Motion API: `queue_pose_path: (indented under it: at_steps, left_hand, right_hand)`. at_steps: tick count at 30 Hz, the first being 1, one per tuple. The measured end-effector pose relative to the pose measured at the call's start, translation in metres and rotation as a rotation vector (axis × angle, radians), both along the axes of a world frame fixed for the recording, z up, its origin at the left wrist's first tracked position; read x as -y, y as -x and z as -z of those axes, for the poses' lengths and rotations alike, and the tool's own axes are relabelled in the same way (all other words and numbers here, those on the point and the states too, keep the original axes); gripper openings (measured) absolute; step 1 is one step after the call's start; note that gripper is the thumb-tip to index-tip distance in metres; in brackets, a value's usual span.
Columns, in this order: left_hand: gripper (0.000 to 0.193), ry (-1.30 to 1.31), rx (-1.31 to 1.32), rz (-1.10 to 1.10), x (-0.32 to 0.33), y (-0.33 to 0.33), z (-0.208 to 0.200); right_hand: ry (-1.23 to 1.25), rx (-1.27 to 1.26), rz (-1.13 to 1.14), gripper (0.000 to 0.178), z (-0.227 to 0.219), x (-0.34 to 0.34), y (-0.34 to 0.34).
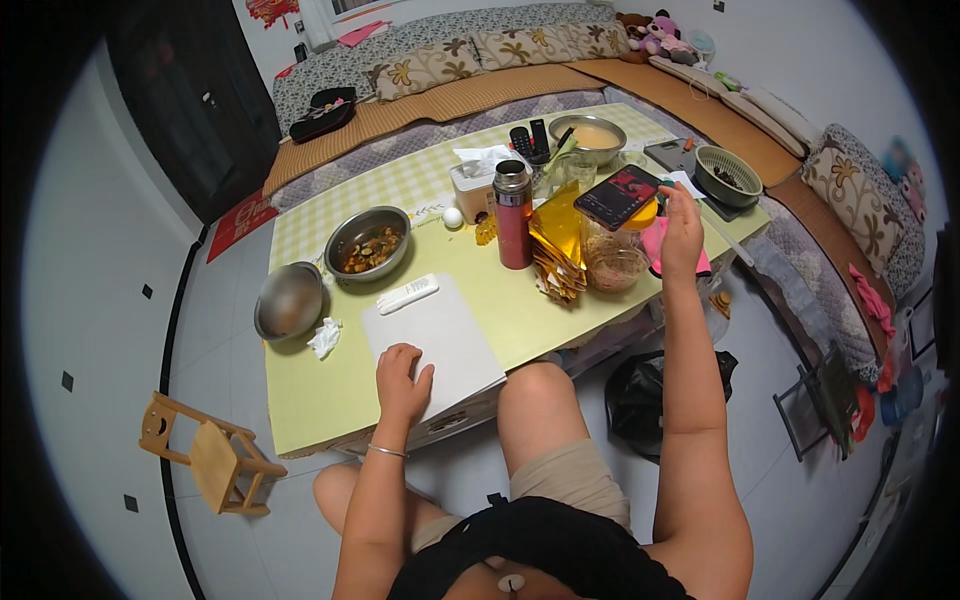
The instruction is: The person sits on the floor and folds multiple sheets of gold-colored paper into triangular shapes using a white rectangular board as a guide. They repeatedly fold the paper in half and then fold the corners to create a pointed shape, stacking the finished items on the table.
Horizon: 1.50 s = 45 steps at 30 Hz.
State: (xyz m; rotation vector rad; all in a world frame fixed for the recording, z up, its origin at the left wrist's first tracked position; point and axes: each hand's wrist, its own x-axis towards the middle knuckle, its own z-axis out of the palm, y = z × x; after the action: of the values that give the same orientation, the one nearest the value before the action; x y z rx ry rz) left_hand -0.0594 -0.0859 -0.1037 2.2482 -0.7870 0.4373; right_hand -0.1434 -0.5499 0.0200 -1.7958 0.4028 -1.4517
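My left hand (402, 383) rests on the near part of a pale grey board (455, 335), fingers loosely bent and thumb apart, holding nothing. A long white packet (408, 293) lies on the board beyond it. My right hand (682, 238) is raised at the right edge of a black phone (618, 197) with a lit screen, its fingers stretched upward; whether they touch the phone is unclear. The phone leans over a clear jar (616, 265) with a yellow lid (640, 217). Gold foil packaging (556, 245) and a red thermos (513, 225) stand left of the jar.
A steel bowl of chopped food (370, 270) and another bowl (262, 308) sit at the left, near a crumpled tissue (325, 338). Toward the back are a tissue box (471, 188), a bowl of pale liquid (612, 134) and a strainer basket (752, 188).
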Motion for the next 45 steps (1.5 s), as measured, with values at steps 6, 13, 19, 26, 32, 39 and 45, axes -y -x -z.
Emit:
queue_pose_path:
  at_steps: [6,13,19,26,32,39,45]
  left_hand:
    - [0.027,0.004,-0.005,0.004,0.0,0.0,-0.001]
    - [0.027,0.004,0.005,0.006,0.0,-0.001,-0.002]
    - [0.035,-0.057,0.095,0.056,-0.007,-0.004,0.002]
    - [0.046,-0.269,0.086,0.169,-0.024,0.043,-0.037]
    - [0.031,-0.245,0.076,0.216,-0.039,0.045,-0.031]
    - [0.013,0.032,-0.197,0.103,-0.047,0.034,-0.02]
    - [0.017,0.372,-0.568,-0.051,-0.042,0.004,-0.009]
  right_hand:
    - [0.016,0.006,-0.007,0.038,-0.004,-0.01,0.001]
    - [0.089,0.17,-0.027,0.024,-0.009,-0.055,0.012]
    - [0.639,-0.233,-0.54,0.01,0.024,-0.141,0.016]
    - [0.814,-0.505,-0.722,0.023,0.09,-0.197,0.004]
    - [0.783,-0.597,-0.864,0.036,0.1,-0.217,-0.005]
    - [0.426,-0.649,-1.073,0.052,0.104,-0.22,-0.011]
    - [-0.157,-0.746,-1.019,0.032,0.127,-0.213,-0.05]
